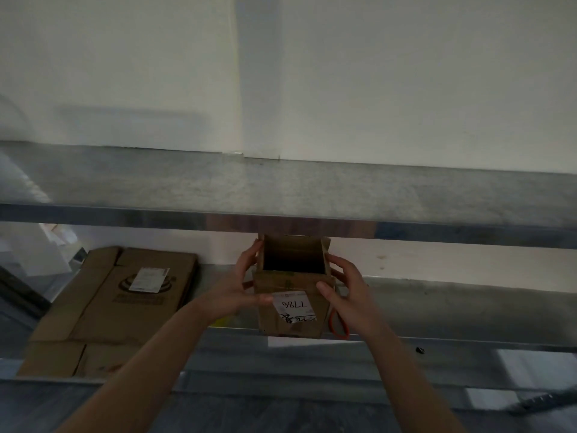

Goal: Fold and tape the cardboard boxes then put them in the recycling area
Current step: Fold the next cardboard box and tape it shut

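Observation:
A small brown cardboard box (290,320) with a white label marked 7786 is held upright over the steel shelf, its top open and dark inside. My left hand (240,285) grips its left side, thumb on the front face near the label. My right hand (343,289) grips the right side, thumb on the front upper corner. The box's upper flaps stand up just under the shelf above. To the left lies a large flattened cardboard box (103,310) with a white shipping label.
A steel upper shelf (312,195) runs across the view just above the box, against a white wall. The lower steel shelf (437,307) carries an orange band (338,326) right of the box. A small dark object (420,350) lies at its front edge.

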Demonstrator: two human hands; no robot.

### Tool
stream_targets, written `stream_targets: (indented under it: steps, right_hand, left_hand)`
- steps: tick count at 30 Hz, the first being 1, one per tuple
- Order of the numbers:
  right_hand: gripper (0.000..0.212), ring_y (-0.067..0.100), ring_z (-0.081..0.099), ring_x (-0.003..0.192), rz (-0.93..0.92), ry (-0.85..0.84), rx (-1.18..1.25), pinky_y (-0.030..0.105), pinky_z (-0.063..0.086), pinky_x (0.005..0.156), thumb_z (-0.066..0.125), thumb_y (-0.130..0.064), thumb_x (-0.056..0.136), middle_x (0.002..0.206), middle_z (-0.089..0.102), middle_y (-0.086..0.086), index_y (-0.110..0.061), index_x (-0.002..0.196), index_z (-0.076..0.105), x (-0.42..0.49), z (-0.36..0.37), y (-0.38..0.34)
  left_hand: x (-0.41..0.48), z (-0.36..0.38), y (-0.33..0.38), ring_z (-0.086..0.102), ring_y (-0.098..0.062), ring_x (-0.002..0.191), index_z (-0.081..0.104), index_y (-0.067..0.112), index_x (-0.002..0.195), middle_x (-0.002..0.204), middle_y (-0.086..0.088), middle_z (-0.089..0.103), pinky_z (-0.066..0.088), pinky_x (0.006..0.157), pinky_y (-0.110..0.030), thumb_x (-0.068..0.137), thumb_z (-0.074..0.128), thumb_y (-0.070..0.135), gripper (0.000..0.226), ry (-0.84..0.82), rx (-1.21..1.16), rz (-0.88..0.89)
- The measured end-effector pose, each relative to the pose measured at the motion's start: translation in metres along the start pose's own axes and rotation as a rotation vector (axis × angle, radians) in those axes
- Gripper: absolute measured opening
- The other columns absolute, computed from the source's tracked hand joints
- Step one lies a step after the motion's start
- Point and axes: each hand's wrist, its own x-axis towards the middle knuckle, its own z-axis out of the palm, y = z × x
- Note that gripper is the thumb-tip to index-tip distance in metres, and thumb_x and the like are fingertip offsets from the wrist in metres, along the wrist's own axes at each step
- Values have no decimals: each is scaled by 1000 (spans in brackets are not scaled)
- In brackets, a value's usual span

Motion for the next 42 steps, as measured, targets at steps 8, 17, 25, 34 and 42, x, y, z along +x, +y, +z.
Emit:
stream_targets:
  steps: [8, 17, 25, 34, 42]
  right_hand:
    - [67, -6, 31, 130, -19, -57, -172, 21, 37, 105, 56, -73, 75, 150, 23, -21, -49, 135, 40, -1, 3, 17]
    - [84, 8, 46, 121, 127, 59, 142, 38, 48, 101, 75, -44, 80, 138, 37, -21, -45, 144, 22, 9, 16, 5]
    - [40, 9, 27, 141, 96, -12, -54, 30, 33, 112, 62, -39, 93, 158, 22, -8, -58, 125, 49, 11, 7, 6]
    - [42, 14, 29, 140, 183, -74, -43, 41, 32, 117, 68, -37, 90, 154, 26, -9, -51, 128, 53, 13, 38, 15]
    - [41, 11, 24, 144, 160, -41, -95, 29, 24, 116, 62, -35, 95, 160, 21, -7, -57, 127, 47, 5, 32, 33]
  left_hand:
    - [4, 24, -6, 41, 3, 129, 56, 32, 124, 147, 27, 25, 48, 90, -13, 79, 71, 31, 48, 193, -41, 97]
    - [16, 24, -2, 45, -3, 115, 21, 50, 140, 131, 16, 38, 51, 82, -21, 71, 83, 16, 99, 353, -137, 36]
    - [13, 21, -17, 41, -2, 126, 53, 33, 128, 138, 14, 36, 46, 103, -29, 72, 74, 43, 60, 282, 91, 131]
    - [-2, -1, -41, 33, -14, 139, 40, 32, 141, 158, 9, 14, 42, 109, -36, 61, 80, 47, 90, 114, 221, -18]
    - [-1, 25, -51, 28, 1, 137, 43, 38, 134, 153, 15, 18, 40, 99, -10, 71, 78, 33, 72, 162, 88, 26]
